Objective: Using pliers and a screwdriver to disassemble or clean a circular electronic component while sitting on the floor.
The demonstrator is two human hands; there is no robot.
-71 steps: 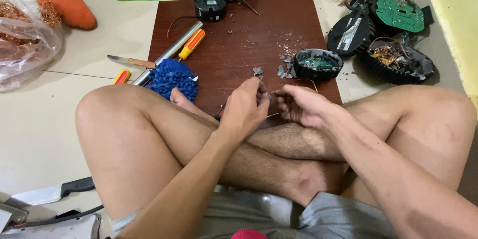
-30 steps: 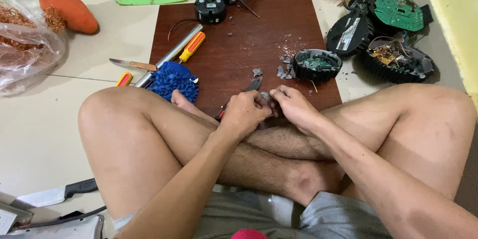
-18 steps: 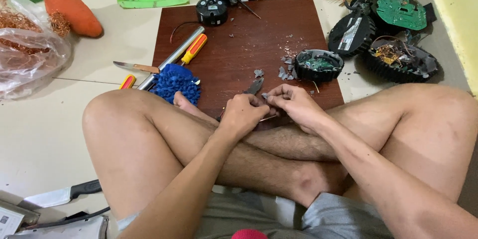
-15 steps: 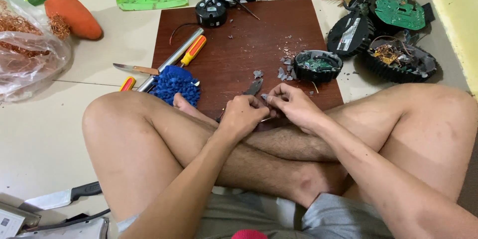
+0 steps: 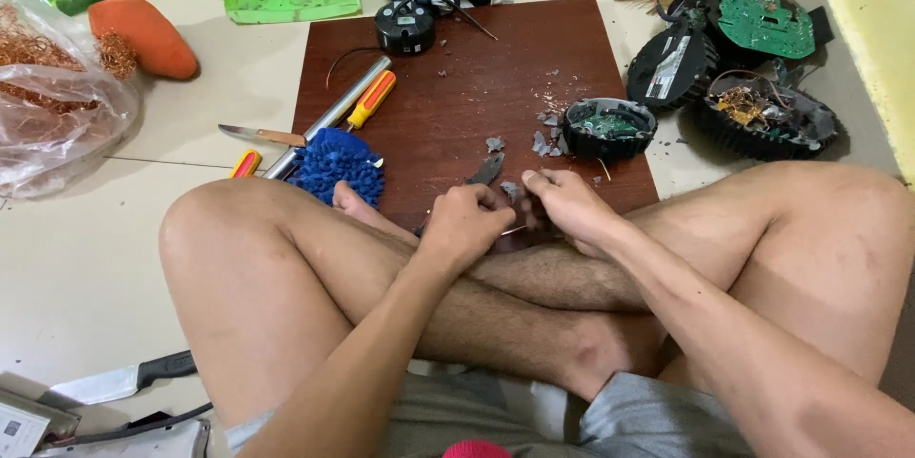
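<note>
- Far left of the brown board (image 5: pixel 448 86) lies a clear bag (image 5: pixel 52 120) of copper wire.
- On the board's left edge lie a blue mop head (image 5: pixel 335 164) and a screwdriver (image 5: pixel 370 101).
- At the board's near edge, the left hand (image 5: pixel 467 224) is closed around pliers (image 5: pixel 486 170).
- Just beside it, the right hand (image 5: pixel 564 208) pinches a small dark piece (image 5: pixel 530 222), touching the left.
- On the board's right side sits a round black shell (image 5: pixel 608 126) with a circuit board inside.
</note>
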